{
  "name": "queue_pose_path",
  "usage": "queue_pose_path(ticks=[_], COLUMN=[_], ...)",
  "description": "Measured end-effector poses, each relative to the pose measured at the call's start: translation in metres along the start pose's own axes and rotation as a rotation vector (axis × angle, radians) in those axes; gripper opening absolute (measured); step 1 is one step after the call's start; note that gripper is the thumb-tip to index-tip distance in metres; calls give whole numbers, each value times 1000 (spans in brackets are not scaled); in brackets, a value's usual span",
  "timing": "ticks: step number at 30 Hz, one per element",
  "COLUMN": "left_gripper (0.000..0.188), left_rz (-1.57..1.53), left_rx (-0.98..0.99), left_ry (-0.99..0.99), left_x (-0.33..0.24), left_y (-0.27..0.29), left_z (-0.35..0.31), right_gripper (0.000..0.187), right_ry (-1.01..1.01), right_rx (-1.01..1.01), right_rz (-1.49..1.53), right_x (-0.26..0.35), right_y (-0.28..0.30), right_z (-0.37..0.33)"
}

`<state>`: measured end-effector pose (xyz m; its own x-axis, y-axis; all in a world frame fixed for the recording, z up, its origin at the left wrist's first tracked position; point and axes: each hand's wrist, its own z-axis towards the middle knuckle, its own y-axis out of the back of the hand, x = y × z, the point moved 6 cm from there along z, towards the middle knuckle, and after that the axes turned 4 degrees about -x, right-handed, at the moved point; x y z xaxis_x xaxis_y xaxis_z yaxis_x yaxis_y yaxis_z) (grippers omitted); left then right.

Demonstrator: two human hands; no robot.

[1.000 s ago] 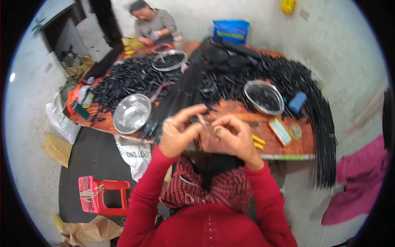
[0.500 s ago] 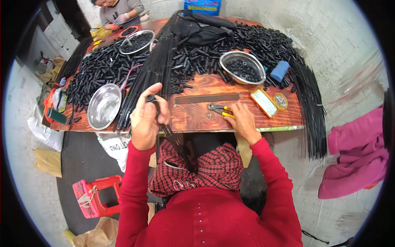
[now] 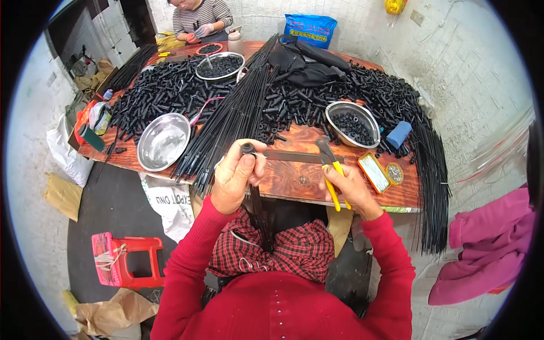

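Observation:
My left hand (image 3: 232, 175) is closed around a black tubular piece with a round ringed end (image 3: 247, 148) facing up. Below that fist, dark strands (image 3: 258, 212) run down to the checked cloth on my lap. Yellow-handled pliers (image 3: 324, 149) are held in my right hand (image 3: 354, 187) above the table's front edge, their jaws pointing up and away. The handles are spread a little. Behind both hands a flat dark bar (image 3: 300, 157) lies on the reddish wooden table (image 3: 303, 136).
Black tubular parts (image 3: 181, 90) are heaped across the table, with a bundle of long black rods (image 3: 226, 122) among them. A metal bowl (image 3: 164, 141) stands left, another bowl (image 3: 362, 141) right, beside a yellow-rimmed box (image 3: 374, 173). Across the table a person (image 3: 203, 20) works. A red stool (image 3: 127, 259) stands at lower left.
My right hand has gripped the pliers and raised them off the table. My left hand's raised index finger has folded down around the black tubular piece. The whole view has shifted.

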<state>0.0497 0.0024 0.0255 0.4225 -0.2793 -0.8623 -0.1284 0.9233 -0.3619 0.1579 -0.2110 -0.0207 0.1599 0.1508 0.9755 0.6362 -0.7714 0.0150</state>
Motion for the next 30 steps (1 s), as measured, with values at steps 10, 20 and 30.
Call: queue_pose_path(ticks=[10, 20, 30], left_gripper=[49, 39, 42], left_rz=[174, 218, 200], left_rx=[82, 63, 47], left_ry=[-10, 12, 21], left_x=[-14, -16, -12], left_y=[-16, -24, -29], left_z=[-10, -13, -11], right_gripper=[30, 23, 17], right_ry=[698, 766, 859], right_rx=[273, 225, 188], right_rz=[-1023, -1341, -1414], right_x=[135, 151, 151], right_y=[-58, -60, -55], right_z=[-37, -47, -45])
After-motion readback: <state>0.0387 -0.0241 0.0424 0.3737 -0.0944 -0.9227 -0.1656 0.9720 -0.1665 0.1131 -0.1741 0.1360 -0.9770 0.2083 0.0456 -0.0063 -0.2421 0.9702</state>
